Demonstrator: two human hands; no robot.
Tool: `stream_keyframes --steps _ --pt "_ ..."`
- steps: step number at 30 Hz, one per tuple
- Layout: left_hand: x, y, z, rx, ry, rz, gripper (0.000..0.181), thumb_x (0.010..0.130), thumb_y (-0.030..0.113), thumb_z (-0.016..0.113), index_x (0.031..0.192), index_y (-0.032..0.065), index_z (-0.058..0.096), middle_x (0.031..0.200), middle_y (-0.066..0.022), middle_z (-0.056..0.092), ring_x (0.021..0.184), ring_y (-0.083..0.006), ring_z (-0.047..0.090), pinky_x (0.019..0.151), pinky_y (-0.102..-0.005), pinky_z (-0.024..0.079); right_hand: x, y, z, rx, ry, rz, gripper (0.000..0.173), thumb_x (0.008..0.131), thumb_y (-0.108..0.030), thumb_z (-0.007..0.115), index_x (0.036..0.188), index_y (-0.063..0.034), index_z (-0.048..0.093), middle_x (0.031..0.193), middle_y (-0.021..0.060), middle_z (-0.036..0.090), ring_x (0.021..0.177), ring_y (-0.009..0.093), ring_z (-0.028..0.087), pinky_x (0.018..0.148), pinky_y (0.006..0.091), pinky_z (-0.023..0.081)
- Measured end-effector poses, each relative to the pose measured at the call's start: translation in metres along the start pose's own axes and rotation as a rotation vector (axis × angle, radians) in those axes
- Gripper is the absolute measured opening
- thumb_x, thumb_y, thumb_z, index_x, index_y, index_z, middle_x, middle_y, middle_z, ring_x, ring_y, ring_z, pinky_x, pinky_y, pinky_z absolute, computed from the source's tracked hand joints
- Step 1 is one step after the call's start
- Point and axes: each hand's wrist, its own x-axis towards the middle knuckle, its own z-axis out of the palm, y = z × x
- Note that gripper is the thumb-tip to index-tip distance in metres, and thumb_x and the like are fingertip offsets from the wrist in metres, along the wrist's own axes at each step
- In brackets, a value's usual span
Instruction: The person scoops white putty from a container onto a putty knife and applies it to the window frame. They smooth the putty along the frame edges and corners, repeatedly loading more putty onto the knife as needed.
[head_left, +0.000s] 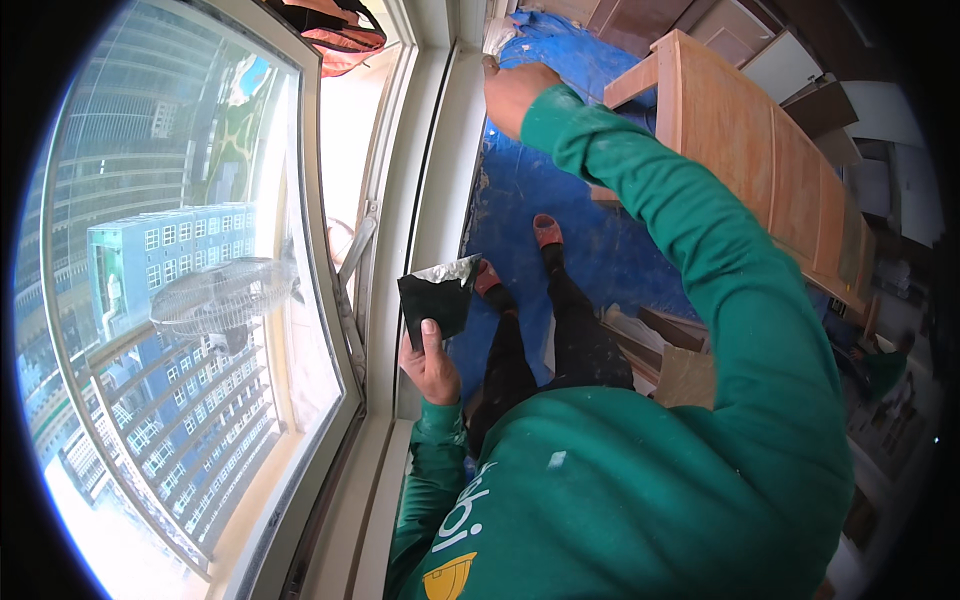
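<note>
My left hand (433, 373) grips a black putty spreader (439, 304) beside the white window frame (442, 180), with the thumb flat on its face. Whitish filler is smeared along the spreader's far edge. Farther ahead, my right hand (517, 94) is raised at the frame's inner edge, its arm stretched out across the view. Its fingers are curled, and the hand itself hides whatever may be between them. Below, my feet in red slippers (548, 231) stand on a blue floor sheet (517, 191).
An opened glass window sash (330, 300) on a metal stay arm (358, 244) swings outward at left, with a railing (180, 450) beyond. A long wooden cabinet (735, 142) stands at right. Boards (686, 375) lie near my legs. An orange bag (349, 37) sits by the window; another person (885, 367) appears far right.
</note>
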Motion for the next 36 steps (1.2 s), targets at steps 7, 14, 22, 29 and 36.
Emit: stream_keyframes --steps 7,14,22,29,36 --pt "0.001 -0.004 -0.002 0.022 0.014 0.009 0.029 0.104 0.02 0.054 0.116 -0.0055 0.063 0.105 -0.0076 0.068 0.094 -0.0122 0.06 0.085 -0.0267 0.045 -0.006 -0.007 0.012 0.142 0.07 -0.024 0.078 0.082 -0.009 0.058 0.155 -0.0056 0.031 0.081 0.0165 0.072 0.071 0.034 0.07 0.065 0.0479 0.055" --pt "0.0 -0.001 0.001 -0.005 0.007 0.017 0.031 0.104 0.018 0.054 0.119 -0.0066 0.063 0.108 -0.0093 0.068 0.097 -0.0138 0.062 0.088 -0.0283 0.047 0.004 0.014 0.015 -0.018 0.122 -0.083 0.078 0.082 -0.009 0.058 0.156 -0.0151 0.032 0.08 0.0118 0.072 0.07 0.03 0.07 0.062 0.0439 0.056" --pt "-0.001 -0.006 -0.001 -0.012 0.011 0.019 0.034 0.103 0.019 0.056 0.124 -0.0071 0.06 0.112 -0.0108 0.068 0.101 -0.0154 0.063 0.094 -0.0293 0.046 0.014 0.042 0.03 -0.118 0.259 -0.186 0.073 0.086 -0.009 0.055 0.154 -0.0256 0.036 0.081 0.0111 0.072 0.067 0.029 0.071 0.056 0.0433 0.056" --pt "-0.001 -0.007 -0.003 0.01 -0.001 0.019 0.037 0.103 0.019 0.054 0.127 -0.0088 0.058 0.116 -0.0137 0.068 0.105 -0.0184 0.064 0.096 -0.0313 0.046 0.026 0.061 0.028 -0.132 0.231 -0.196 0.081 0.083 -0.003 0.055 0.156 -0.0314 0.031 0.076 0.0134 0.069 0.063 0.029 0.067 0.052 0.0434 0.053" --pt "-0.002 -0.008 -0.005 -0.031 0.009 0.003 0.035 0.103 0.019 0.054 0.125 -0.0084 0.06 0.115 -0.0129 0.068 0.104 -0.0172 0.063 0.096 -0.0308 0.046 0.008 0.043 0.022 -0.014 0.186 -0.11 0.074 0.086 -0.006 0.052 0.155 -0.0282 0.034 0.082 0.0138 0.071 0.074 0.03 0.07 0.063 0.0449 0.056"
